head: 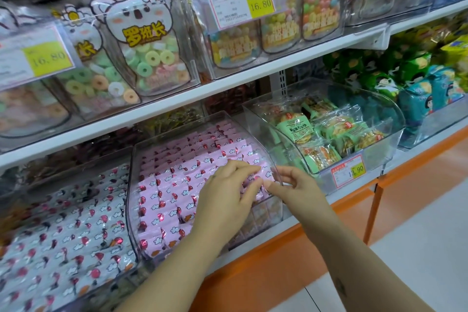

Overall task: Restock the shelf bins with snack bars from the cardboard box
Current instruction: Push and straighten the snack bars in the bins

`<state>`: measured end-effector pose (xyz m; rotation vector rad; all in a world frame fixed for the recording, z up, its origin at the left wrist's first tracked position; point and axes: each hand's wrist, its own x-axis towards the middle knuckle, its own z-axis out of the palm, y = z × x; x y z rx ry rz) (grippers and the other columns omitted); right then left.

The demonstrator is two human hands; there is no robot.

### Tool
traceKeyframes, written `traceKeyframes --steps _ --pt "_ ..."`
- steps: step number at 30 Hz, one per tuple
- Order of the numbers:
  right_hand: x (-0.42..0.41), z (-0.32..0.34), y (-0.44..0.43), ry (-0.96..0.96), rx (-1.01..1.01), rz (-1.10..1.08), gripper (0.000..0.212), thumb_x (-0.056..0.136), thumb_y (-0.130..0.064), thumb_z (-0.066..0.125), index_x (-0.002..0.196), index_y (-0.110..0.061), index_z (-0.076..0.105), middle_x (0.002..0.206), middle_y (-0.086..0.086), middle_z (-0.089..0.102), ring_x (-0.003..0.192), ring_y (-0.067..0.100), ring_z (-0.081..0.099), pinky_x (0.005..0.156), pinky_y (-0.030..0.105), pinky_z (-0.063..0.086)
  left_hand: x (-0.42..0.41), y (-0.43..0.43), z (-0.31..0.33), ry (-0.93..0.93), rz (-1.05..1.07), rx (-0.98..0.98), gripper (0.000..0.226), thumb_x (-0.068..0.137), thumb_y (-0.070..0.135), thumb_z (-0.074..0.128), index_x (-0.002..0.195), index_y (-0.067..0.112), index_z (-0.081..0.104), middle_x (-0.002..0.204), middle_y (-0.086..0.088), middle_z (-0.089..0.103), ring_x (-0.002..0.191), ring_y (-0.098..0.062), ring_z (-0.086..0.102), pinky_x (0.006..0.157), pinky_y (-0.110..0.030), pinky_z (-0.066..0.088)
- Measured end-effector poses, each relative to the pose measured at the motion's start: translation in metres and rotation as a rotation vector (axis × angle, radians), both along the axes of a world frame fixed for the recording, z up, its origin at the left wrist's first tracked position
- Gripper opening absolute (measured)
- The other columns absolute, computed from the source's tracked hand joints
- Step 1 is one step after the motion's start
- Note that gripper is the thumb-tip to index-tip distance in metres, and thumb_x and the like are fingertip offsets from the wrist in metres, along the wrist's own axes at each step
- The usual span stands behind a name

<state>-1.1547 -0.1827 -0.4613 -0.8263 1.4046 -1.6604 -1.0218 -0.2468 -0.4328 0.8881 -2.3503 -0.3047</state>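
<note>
Pink snack bars (pixel 172 185) in clear bin (pixel 130 197), frame centre: left hand (pixel 225 195), right hand (pixel 296 185) both pinching front-row bars, seating them. Next: fetch more; box unseen.

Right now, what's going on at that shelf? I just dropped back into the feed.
A person is working at the middle clear bin on the lower shelf, which is nearly full of pink snack bars. The left hand grips bars at the front right of the pile. The right hand pinches one beside the bin's corner, apparently tucking it in. The cardboard box is out of view.
</note>
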Motion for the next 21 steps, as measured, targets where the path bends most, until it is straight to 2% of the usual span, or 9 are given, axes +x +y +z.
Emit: traceKeyframes --steps 3,5,7,9,12,14,18,21 --pt "-0.005 -0.002 0.0 -0.086 0.016 0.031 0.018 0.086 -0.024 0.068 0.103 -0.024 0.064 0.103 -0.001 0.068 0.098 0.01 0.064 0.078 0.022 0.051 -0.007 0.002 0.003 -0.138 0.03 0.04 0.036 0.092 0.047 0.052 0.126 0.036 0.058 0.122 0.019 0.057 0.112 -0.005 0.051 0.088 -0.026 0.043" --pt "-0.007 -0.004 -0.001 -0.1 0.032 0.019 0.015 0.088 -0.025 0.064 0.103 -0.023 0.066 0.093 -0.001 0.071 0.097 0.013 0.065 0.09 0.03 0.049 -0.015 0.0 0.01 -0.188 0.065 0.062 0.038 0.09 0.048 0.056 0.126 0.036 0.057 0.124 0.017 0.058 0.113 -0.008 0.052 0.088 -0.027 0.044" --pt "-0.007 -0.005 -0.003 -0.059 0.041 -0.008 0.012 0.09 -0.021 0.062 0.102 -0.023 0.065 0.084 -0.003 0.07 0.092 0.011 0.065 0.09 0.031 0.048 -0.022 0.0 0.013 -0.253 0.088 0.036 0.039 0.089 0.044 0.058 0.126 0.034 0.055 0.124 0.015 0.058 0.113 -0.011 0.052 0.088 -0.028 0.044" --pt "-0.006 -0.006 -0.004 -0.045 0.049 -0.02 0.015 0.089 -0.017 0.063 0.104 -0.021 0.066 0.087 -0.003 0.07 0.092 0.011 0.065 0.088 0.029 0.049 -0.025 0.003 0.011 -0.253 0.097 -0.001 0.033 0.089 0.039 0.059 0.121 0.031 0.056 0.118 0.014 0.057 0.11 -0.012 0.052 0.084 -0.028 0.041" --pt "-0.008 -0.004 -0.002 -0.056 0.047 0.006 0.023 0.085 -0.011 0.067 0.106 -0.02 0.066 0.098 0.0 0.068 0.094 0.012 0.064 0.08 0.023 0.048 -0.021 0.012 0.002 -0.142 0.091 0.008 0.023 0.087 0.033 0.061 0.11 0.029 0.057 0.104 0.013 0.053 0.097 -0.015 0.053 0.075 -0.028 0.039" --pt "-0.012 -0.003 0.002 -0.041 0.043 0.066 0.027 0.084 -0.01 0.069 0.108 -0.021 0.066 0.105 -0.001 0.068 0.096 0.011 0.065 0.083 0.024 0.049 -0.018 0.017 -0.004 -0.051 0.083 0.013 0.02 0.086 0.029 0.063 0.105 0.027 0.059 0.1 0.011 0.054 0.09 -0.018 0.055 0.073 -0.031 0.043" --pt "-0.019 -0.001 0.008 -0.034 0.02 0.193 0.026 0.086 -0.004 0.063 0.094 -0.029 0.067 0.089 -0.016 0.071 0.083 -0.003 0.067 0.078 0.02 0.052 -0.014 0.019 -0.014 -0.021 0.029 -0.099 0.02 0.08 0.02 0.068 0.1 0.021 0.064 0.094 0.005 0.058 0.079 -0.025 0.057 0.064 -0.034 0.045" --pt "-0.02 0.0 0.008 0.002 0.021 0.205 0.028 0.086 -0.002 0.062 0.094 -0.028 0.066 0.099 -0.012 0.069 0.09 0.002 0.067 0.087 0.026 0.051 -0.013 0.018 -0.016 -0.06 0.022 -0.203 0.019 0.076 0.025 0.065 0.094 0.022 0.065 0.087 0.004 0.059 0.069 -0.023 0.058 0.062 -0.029 0.04"
